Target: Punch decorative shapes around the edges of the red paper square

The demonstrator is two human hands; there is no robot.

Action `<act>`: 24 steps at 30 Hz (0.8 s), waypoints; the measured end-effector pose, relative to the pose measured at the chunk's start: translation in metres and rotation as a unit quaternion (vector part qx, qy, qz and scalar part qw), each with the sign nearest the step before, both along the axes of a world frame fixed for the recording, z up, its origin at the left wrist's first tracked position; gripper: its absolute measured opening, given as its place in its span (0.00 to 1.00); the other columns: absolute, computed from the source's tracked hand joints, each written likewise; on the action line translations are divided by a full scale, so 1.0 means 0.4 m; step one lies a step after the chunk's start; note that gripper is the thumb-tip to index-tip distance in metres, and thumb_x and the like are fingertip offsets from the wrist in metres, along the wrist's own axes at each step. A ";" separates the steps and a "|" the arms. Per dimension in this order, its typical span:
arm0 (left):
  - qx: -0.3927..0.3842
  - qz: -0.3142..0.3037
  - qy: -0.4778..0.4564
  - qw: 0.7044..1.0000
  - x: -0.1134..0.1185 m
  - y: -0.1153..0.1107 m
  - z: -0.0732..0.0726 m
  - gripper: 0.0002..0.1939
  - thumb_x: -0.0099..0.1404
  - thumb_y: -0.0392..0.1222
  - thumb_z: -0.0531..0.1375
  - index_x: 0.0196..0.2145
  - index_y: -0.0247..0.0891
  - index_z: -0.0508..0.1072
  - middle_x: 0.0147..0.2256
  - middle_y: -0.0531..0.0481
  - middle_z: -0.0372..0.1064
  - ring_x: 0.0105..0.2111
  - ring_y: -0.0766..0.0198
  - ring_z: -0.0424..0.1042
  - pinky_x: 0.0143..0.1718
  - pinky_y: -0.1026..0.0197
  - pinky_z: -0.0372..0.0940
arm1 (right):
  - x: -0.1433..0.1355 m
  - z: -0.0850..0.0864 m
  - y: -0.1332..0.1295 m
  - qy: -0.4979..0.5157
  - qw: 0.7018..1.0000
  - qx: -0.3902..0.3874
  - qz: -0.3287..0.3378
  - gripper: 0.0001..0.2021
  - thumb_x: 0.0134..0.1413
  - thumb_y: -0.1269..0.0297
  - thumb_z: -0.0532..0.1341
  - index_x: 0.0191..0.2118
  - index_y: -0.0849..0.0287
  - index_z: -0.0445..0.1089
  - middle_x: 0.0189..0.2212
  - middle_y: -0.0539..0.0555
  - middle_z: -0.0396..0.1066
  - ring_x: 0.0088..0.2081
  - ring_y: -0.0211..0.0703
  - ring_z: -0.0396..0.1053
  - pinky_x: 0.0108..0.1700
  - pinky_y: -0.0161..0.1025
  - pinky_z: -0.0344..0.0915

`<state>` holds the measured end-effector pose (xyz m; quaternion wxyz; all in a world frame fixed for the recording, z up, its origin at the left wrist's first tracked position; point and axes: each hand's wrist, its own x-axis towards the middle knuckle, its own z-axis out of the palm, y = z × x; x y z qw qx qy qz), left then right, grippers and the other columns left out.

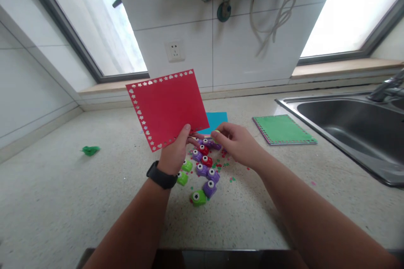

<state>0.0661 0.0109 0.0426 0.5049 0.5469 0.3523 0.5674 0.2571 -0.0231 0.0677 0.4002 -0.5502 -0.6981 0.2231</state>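
My left hand (178, 147) grips a red sheet of paper (168, 107) by its lower edge, thumb on top, raised over the counter. Small heart, star and flower shapes are cut along the sheet's top, left and bottom edges. Near its lower right corner, my right hand (236, 141) pinches a small light-green craft punch, mostly hidden by the fingers. Below the hands sit several purple punches (209, 188), green punches (198, 197) and red punches (206, 160). Red and green paper bits (221, 164) lie scattered around them.
A blue sheet (219, 119) lies behind my hands. To the right is a stack of green-topped punched sheets (282, 129), beside a steel sink (334, 134) with a faucet (388, 86). A crumpled green piece (90, 150) rests on the speckled counter (63, 193) at left.
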 end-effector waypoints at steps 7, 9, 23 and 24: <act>-0.058 -0.039 -0.148 0.987 0.007 0.020 0.009 0.10 0.67 0.45 0.62 0.40 0.35 0.77 0.33 0.48 0.81 0.33 0.59 0.81 0.35 0.59 0.72 | 0.004 0.007 -0.012 -0.224 0.971 -0.072 0.050 0.19 0.61 0.50 0.57 0.25 0.57 0.70 0.22 0.53 0.71 0.24 0.41 0.64 0.27 0.40 0.49; -0.079 -0.050 -0.177 0.980 0.009 0.019 0.016 0.10 0.66 0.43 0.62 0.42 0.34 0.76 0.34 0.46 0.82 0.33 0.58 0.81 0.34 0.59 0.73 | 0.011 0.004 -0.011 -0.275 0.957 -0.082 0.049 0.20 0.61 0.49 0.57 0.24 0.57 0.71 0.22 0.55 0.72 0.24 0.42 0.65 0.27 0.41 0.49; -0.133 -0.112 -0.207 0.963 0.009 0.013 0.020 0.13 0.68 0.47 0.61 0.41 0.33 0.77 0.35 0.43 0.82 0.36 0.56 0.82 0.39 0.58 0.73 | 0.023 -0.013 -0.008 -0.410 0.907 -0.064 0.077 0.19 0.63 0.53 0.55 0.32 0.56 0.80 0.30 0.61 0.79 0.30 0.54 0.76 0.30 0.42 0.57; -0.135 -0.111 -0.207 0.963 0.009 0.012 0.019 0.13 0.67 0.47 0.61 0.41 0.33 0.77 0.35 0.43 0.82 0.36 0.56 0.82 0.38 0.58 0.73 | 0.024 -0.013 -0.008 -0.410 0.907 -0.062 0.077 0.19 0.63 0.52 0.56 0.31 0.57 0.80 0.29 0.61 0.79 0.30 0.55 0.76 0.30 0.42 0.57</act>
